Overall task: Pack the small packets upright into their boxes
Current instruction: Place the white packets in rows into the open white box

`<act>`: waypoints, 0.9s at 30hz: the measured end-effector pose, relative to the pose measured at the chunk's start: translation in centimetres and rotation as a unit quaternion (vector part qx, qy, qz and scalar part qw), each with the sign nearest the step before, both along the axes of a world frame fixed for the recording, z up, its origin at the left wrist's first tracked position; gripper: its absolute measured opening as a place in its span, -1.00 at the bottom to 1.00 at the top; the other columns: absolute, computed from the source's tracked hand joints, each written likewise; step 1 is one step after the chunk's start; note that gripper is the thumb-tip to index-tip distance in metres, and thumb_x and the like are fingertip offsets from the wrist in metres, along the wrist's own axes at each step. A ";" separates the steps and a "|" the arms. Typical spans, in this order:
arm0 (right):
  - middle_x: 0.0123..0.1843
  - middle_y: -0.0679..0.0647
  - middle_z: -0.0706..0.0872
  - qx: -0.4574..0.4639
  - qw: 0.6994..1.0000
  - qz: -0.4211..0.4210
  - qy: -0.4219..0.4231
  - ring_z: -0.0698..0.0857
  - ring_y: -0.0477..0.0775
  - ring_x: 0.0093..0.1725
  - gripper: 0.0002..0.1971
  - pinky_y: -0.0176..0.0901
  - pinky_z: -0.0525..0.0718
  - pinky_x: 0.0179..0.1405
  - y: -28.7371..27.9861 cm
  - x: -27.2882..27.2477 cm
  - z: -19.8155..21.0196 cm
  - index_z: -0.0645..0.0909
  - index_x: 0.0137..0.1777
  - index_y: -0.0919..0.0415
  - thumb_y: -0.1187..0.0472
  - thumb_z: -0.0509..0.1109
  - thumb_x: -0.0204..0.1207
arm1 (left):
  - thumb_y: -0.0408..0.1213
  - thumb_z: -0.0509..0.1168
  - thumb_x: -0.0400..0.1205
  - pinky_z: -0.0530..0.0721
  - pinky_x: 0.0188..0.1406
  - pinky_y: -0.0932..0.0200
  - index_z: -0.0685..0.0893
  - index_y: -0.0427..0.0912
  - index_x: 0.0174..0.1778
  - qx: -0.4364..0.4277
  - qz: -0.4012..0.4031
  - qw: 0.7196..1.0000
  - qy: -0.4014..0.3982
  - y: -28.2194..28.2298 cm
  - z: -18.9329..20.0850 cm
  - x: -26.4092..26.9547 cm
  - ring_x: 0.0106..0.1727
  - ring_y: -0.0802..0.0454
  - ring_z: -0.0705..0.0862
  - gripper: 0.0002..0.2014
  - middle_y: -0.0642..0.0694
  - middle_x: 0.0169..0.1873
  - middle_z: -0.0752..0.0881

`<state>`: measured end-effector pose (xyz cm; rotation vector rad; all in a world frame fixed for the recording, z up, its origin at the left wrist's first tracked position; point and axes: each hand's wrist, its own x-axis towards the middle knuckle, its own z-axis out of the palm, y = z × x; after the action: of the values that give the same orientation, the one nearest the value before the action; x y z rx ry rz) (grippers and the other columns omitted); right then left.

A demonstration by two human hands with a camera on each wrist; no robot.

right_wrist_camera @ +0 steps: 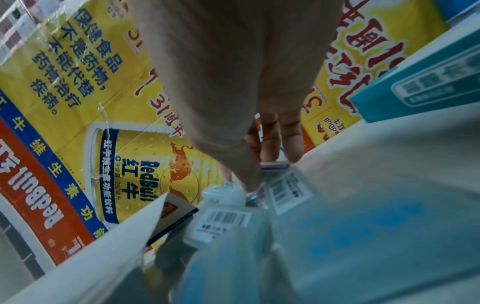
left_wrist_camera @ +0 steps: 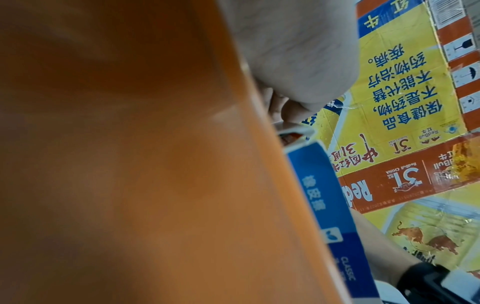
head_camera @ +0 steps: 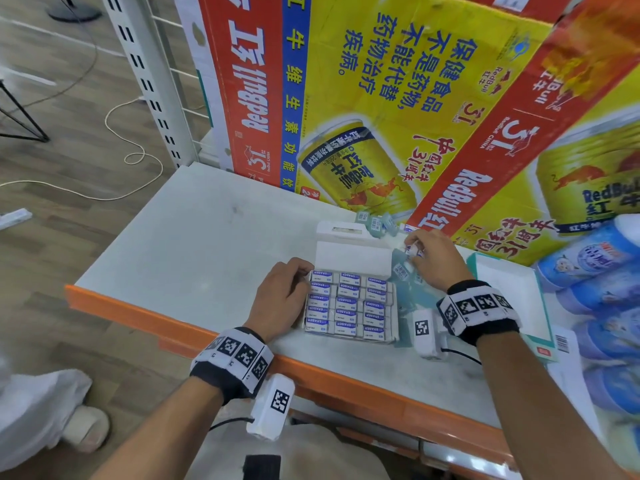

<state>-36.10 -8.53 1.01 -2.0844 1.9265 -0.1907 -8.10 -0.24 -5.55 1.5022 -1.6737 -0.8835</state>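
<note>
Box [head_camera: 394, 308] of erasers, lid [head_camera: 351, 258] open, on white shelf [head_camera: 194, 244], holding packets [head_camera: 346, 301] in three rows; left hand [head_camera: 280, 299] grips its left wall; right hand [head_camera: 438, 261] pinches loose packet [head_camera: 413, 251] just beside the lid

1. A white cardboard box [head_camera: 349, 256] lies flat near the front edge of the grey shelf board [head_camera: 207, 237], its lid flap folded back.
2. Small white-and-blue eraser packets [head_camera: 347, 303] fill it in three tidy columns, blue labels facing up.
3. Another small white packet [head_camera: 413, 251] is pinched in the right hand [head_camera: 434, 261], just beyond the box's right rear corner.
</note>
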 end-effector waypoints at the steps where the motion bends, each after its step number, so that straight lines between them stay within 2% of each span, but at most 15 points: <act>1: 0.04 0.18 0.50 -0.010 1.000 -0.005 -0.025 0.55 0.17 0.01 -0.76 -0.09 0.52 0.08 0.3 -0.2 0.2 0.60 0.13 0.17 0.40 0.37 0.50 | -0.10 0.07 0.53 0.47 -0.10 0.22 0.56 0.06 0.05 0.000 0.000 1.000 0.000 0.0 0.0 0.0 -0.03 0.22 0.57 -0.75 0.07 -0.11 0.67; 3: 0.01 0.15 0.47 -0.036 0.996 -0.018 -0.074 0.55 0.04 -0.13 -0.77 -0.23 0.51 0.02 1.0 -0.4 0.6 0.62 0.12 0.17 0.41 0.36 0.51 | -0.10 0.07 0.54 0.48 -0.10 0.22 0.56 0.06 0.05 0.002 0.000 1.000 0.000 0.0 0.0 0.0 -0.03 0.22 0.58 -0.76 0.07 -0.11 0.67; 5: -0.05 0.11 0.47 -0.069 0.991 -0.025 -0.113 0.52 -0.12 -0.24 -0.82 -0.51 0.42 -0.16 1.8 -0.4 1.0 0.64 0.07 0.18 0.38 0.40 0.50 | -0.10 0.07 0.53 0.47 -0.11 0.22 0.55 0.07 0.03 0.001 0.000 1.000 0.002 0.0 0.0 0.0 -0.03 0.21 0.58 -0.77 0.09 -0.13 0.67; 6: -0.07 0.09 0.48 -0.084 0.987 -0.027 -0.131 0.51 -0.20 -0.25 -0.85 -0.59 0.43 -0.21 2.2 -0.3 1.3 0.65 0.03 0.19 0.37 0.42 0.49 | -0.11 0.07 0.53 0.46 -0.12 0.24 0.56 0.07 0.03 -0.001 0.000 1.000 0.001 0.0 0.0 0.0 -0.04 0.21 0.58 -0.77 0.10 -0.14 0.67; 8: -0.10 0.05 0.50 -0.101 0.981 -0.033 -0.165 0.52 -0.22 -0.24 -0.90 -0.68 0.45 -0.23 3.2 0.0 1.9 0.65 -0.05 0.19 0.32 0.47 0.46 | -0.12 0.07 0.52 0.44 -0.15 0.28 0.56 0.06 0.02 -0.004 -0.001 1.000 0.003 0.0 0.1 0.0 -0.05 0.23 0.57 -0.77 0.13 -0.15 0.66; 13: -0.18 -0.03 0.59 -0.112 0.969 -0.024 -0.218 0.58 -0.20 -0.22 -0.90 -0.63 0.45 -0.24 5.5 1.3 2.7 0.63 -0.18 0.14 0.30 0.51 0.41 | -0.17 0.08 0.51 0.35 -0.17 0.47 0.57 0.10 0.00 0.001 0.004 1.000 0.021 0.1 0.1 -0.1 -0.04 0.31 0.55 -0.77 0.12 -0.16 0.66; 17: -0.28 -0.09 0.62 -0.098 0.965 0.000 -0.242 0.55 -0.15 -0.28 -0.89 -0.52 0.44 -0.29 7.5 2.8 2.6 0.66 -0.23 0.17 0.24 0.56 0.35 | -0.17 0.07 0.51 0.37 -0.17 0.42 0.56 0.09 -0.01 0.003 0.006 1.000 0.026 0.2 0.2 -0.2 -0.04 0.31 0.55 -0.78 0.14 -0.17 0.65; 20: -0.26 -0.02 0.67 -0.084 0.961 0.037 -0.263 0.57 -0.14 -0.30 -0.88 -0.48 0.48 -0.29 8.7 4.2 2.6 0.69 -0.22 0.20 0.30 0.58 0.33 | -0.17 0.07 0.51 0.38 -0.17 0.40 0.55 0.09 -0.03 0.004 0.005 1.000 0.028 0.3 0.4 -0.2 -0.04 0.29 0.55 -0.80 0.13 -0.18 0.65; 23: -0.20 0.07 0.71 -0.060 0.953 0.067 -0.288 0.65 0.02 -0.27 -0.90 -0.21 0.66 -0.25 9.7 5.8 2.6 0.69 -0.21 0.23 0.33 0.56 0.35 | -0.16 0.07 0.51 0.38 -0.18 0.41 0.55 0.08 -0.04 0.005 0.005 1.000 0.027 0.4 0.6 -0.2 -0.06 0.28 0.55 -0.81 0.11 -0.18 0.65; 25: -0.19 0.09 0.71 -0.048 0.953 0.092 -0.285 0.67 0.08 -0.25 -0.92 -0.08 0.68 -0.18 10.2 6.7 2.4 0.68 -0.21 0.26 0.38 0.52 0.37 | -0.15 0.07 0.51 0.37 -0.18 0.43 0.55 0.07 -0.03 0.005 0.006 1.000 0.026 0.3 0.7 -0.2 -0.07 0.28 0.55 -0.80 0.12 -0.19 0.65; 27: -0.19 0.09 0.69 -0.042 0.956 0.130 -0.260 0.65 0.07 -0.24 -0.94 -0.04 0.66 -0.18 10.5 7.7 2.1 0.65 -0.21 0.28 0.42 0.45 0.41 | -0.15 0.07 0.50 0.37 -0.19 0.44 0.56 0.05 -0.03 0.002 0.008 1.000 0.021 0.3 0.7 -0.3 -0.09 0.28 0.54 -0.79 0.13 -0.19 0.64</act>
<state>-28.44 1.95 3.15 -2.0471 1.3454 -0.6944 -8.38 0.09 -4.85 1.4871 -1.6288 -0.9055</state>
